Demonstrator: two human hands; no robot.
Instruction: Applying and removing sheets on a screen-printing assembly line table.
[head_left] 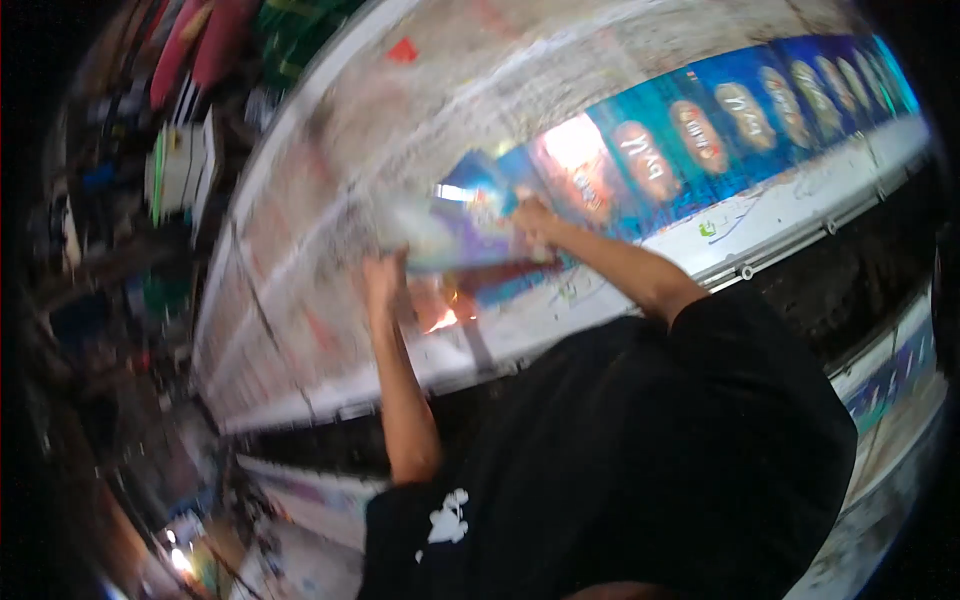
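Both hands up over the long whitish table (pixel 330 350), arms reaching out across it. Left hand (pixel 380 283) has its fingers curled at the near-left corner of a glossy sheet (pixel 440 240), pale with purple patches; right hand (pixel 537 220) is at the sheet's right side, fingers bent in at the edge. Looks like both are gripping it, but motion blur smears the fingertips, so can't tell how firmly. Sheet hangs between the hands, tilted, its near edge apparently clear of the table surface, with an orange-white glare (pixel 440 318) on the surface just below that edge. Right of the sheet, a row of blue-teal panels (pixel 690 150) with pinkish ovals runs along the table to the far right end; the nearest one carries a strong white reflection. Small red scrap (pixel 402 50) on the far part of the table. Metal rail (pixel 745 272) with round fittings follows the near edge, dark gap beyond it. Black shirt (pixel 620 450) fills the lower middle; white print (pixel 447 518) on the left sleeve.
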